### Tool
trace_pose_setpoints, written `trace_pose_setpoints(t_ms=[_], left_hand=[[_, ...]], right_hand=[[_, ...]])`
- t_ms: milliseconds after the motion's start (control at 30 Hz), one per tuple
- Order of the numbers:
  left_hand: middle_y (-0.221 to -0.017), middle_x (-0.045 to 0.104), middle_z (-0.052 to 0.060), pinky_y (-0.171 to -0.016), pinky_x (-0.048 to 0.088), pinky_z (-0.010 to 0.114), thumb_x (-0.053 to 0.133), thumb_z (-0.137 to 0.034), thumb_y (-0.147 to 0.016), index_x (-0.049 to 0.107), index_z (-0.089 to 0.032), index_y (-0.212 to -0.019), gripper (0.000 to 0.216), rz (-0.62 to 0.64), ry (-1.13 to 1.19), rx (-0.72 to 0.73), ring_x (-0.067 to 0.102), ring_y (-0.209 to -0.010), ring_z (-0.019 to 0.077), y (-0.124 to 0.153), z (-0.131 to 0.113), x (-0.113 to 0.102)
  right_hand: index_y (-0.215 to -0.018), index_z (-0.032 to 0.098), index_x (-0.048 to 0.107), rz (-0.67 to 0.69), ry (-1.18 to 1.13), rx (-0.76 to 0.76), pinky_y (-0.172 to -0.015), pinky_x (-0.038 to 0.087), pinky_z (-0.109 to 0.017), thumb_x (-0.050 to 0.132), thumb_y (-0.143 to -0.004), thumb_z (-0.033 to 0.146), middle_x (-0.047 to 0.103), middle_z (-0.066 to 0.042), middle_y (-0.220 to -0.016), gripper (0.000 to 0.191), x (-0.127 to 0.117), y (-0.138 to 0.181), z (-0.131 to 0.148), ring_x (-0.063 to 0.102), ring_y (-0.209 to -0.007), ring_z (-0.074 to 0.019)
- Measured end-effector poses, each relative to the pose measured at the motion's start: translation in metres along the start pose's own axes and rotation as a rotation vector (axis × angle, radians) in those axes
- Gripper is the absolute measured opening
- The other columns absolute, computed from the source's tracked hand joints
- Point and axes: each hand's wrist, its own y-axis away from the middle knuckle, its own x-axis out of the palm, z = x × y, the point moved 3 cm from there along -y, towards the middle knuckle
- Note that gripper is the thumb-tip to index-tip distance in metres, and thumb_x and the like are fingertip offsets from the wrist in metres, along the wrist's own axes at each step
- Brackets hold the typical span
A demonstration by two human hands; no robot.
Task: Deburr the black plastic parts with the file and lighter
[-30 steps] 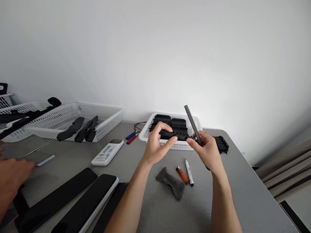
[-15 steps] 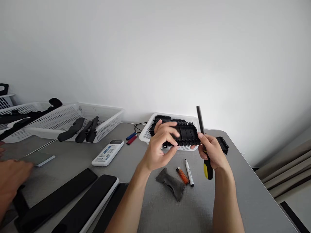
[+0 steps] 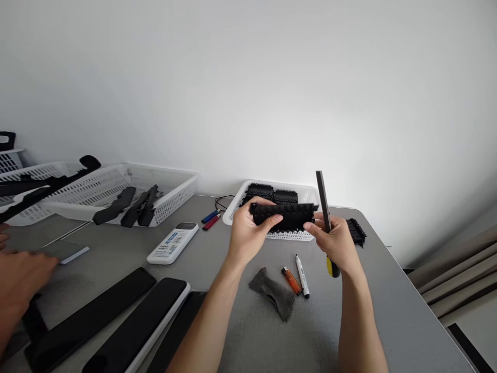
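Note:
A black plastic part [image 3: 289, 216] with a row of small bumps along its edge is held level in front of me. My left hand [image 3: 250, 225] pinches its left end, thumb across the near face. At the other end, the thumb and fingers of my right hand [image 3: 334, 241] touch the part. That same hand also grips a flat file [image 3: 323, 199], its metal blade upright and the black-and-yellow handle poking out below the palm. Behind the part stands a white basket [image 3: 232, 212] with similar black parts [image 3: 261, 191] in it.
A grey cloth [image 3: 272, 294], an orange lighter [image 3: 291, 281] and a white marker [image 3: 302, 277] lie below my hands. Another black part [image 3: 356, 232] rests at right. Leftward are a white device [image 3: 173, 243], long black pieces [image 3: 135, 326], baskets [image 3: 174, 199] and another person's hand [image 3: 27, 274].
The black part has been tipped so its bumpy edge faces me. My left fingers, spread before, now grip its left end. The file still stands upright in my right hand.

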Motion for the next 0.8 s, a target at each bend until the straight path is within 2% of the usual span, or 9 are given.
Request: trace_pose_setpoints(t_ms=[67,133,200,333,433,533,700,800], left_hand=[[-0.075,0.065,0.000,-0.067,0.050,0.029,0.077,-0.026,-0.076,0.062,-0.020,-0.079,0.016,-0.021,-0.040,0.019,0.062,-0.073,0.0172,-0.003,0.002,-0.005],[-0.078,0.065,0.001,-0.070,0.050,0.031,0.073,-0.021,-0.077,0.058,-0.021,-0.078,0.015,-0.011,-0.043,0.061,0.062,-0.075,0.0175,-0.004,0.003,-0.009],[-0.080,0.065,0.001,-0.073,0.050,0.032,0.069,-0.015,-0.077,0.056,-0.022,-0.078,0.015,0.031,-0.031,0.124,0.062,-0.078,0.0177,-0.004,0.002,-0.011],[-0.081,0.063,0.001,-0.074,0.049,0.033,0.064,-0.006,-0.078,0.051,-0.023,-0.079,0.021,0.118,-0.015,0.271,0.061,-0.080,0.0179,-0.003,-0.002,-0.009],[-0.081,0.063,0.002,-0.073,0.048,0.033,0.059,0.000,-0.076,0.049,-0.023,-0.078,0.025,0.162,-0.021,0.355,0.060,-0.080,0.0180,-0.001,-0.005,-0.008],[-0.084,0.063,0.002,-0.072,0.049,0.031,0.055,0.003,-0.073,0.049,-0.023,-0.079,0.027,0.200,-0.025,0.369,0.062,-0.081,0.0178,-0.001,-0.004,-0.009],[-0.086,0.064,0.002,-0.071,0.048,0.030,0.053,0.005,-0.070,0.048,-0.023,-0.079,0.029,0.208,-0.077,0.370,0.063,-0.082,0.0177,-0.001,-0.004,-0.012],[-0.083,0.065,0.002,-0.071,0.047,0.030,0.055,0.005,-0.069,0.048,-0.023,-0.079,0.030,0.264,-0.059,0.374,0.062,-0.079,0.0180,-0.001,-0.005,-0.012]], right_hand=[[-0.103,0.015,0.072,-0.003,0.067,0.003,-0.045,0.028,-0.025,0.081,-0.071,0.054,0.057,0.002,-0.064,0.052,-0.005,0.001,0.001,0.032,-0.048,-0.0068],[-0.101,0.016,0.074,-0.016,0.137,-0.006,-0.046,0.029,-0.025,0.077,-0.075,0.056,0.058,0.001,-0.062,0.048,-0.011,0.002,0.003,0.033,-0.047,-0.0080],[-0.088,0.016,0.075,-0.060,0.193,-0.052,-0.046,0.028,-0.026,0.068,-0.083,0.060,0.057,0.000,-0.060,0.045,-0.017,0.004,0.007,0.034,-0.047,-0.0087],[-0.064,0.016,0.062,-0.154,0.275,-0.198,-0.048,0.027,-0.026,0.049,-0.095,0.061,0.051,-0.001,-0.056,0.056,-0.019,0.012,0.016,0.037,-0.050,-0.0101],[-0.060,0.017,0.056,-0.134,0.377,-0.288,-0.048,0.022,-0.026,0.054,-0.093,0.060,0.040,0.002,-0.053,0.054,-0.014,0.020,0.021,0.031,-0.051,-0.0092],[-0.059,0.018,0.053,-0.098,0.491,-0.341,-0.049,0.017,-0.027,0.061,-0.090,0.059,0.033,0.004,-0.054,0.052,-0.011,0.026,0.024,0.023,-0.052,-0.0089],[-0.060,0.018,0.054,-0.074,0.627,-0.381,-0.050,0.017,-0.028,0.059,-0.092,0.057,0.030,0.004,-0.054,0.051,-0.012,0.028,0.027,0.020,-0.053,-0.0097],[-0.058,0.019,0.051,-0.035,0.655,-0.393,-0.051,0.018,-0.028,0.057,-0.094,0.056,0.029,0.004,-0.052,0.052,-0.011,0.029,0.029,0.019,-0.053,-0.0098]])
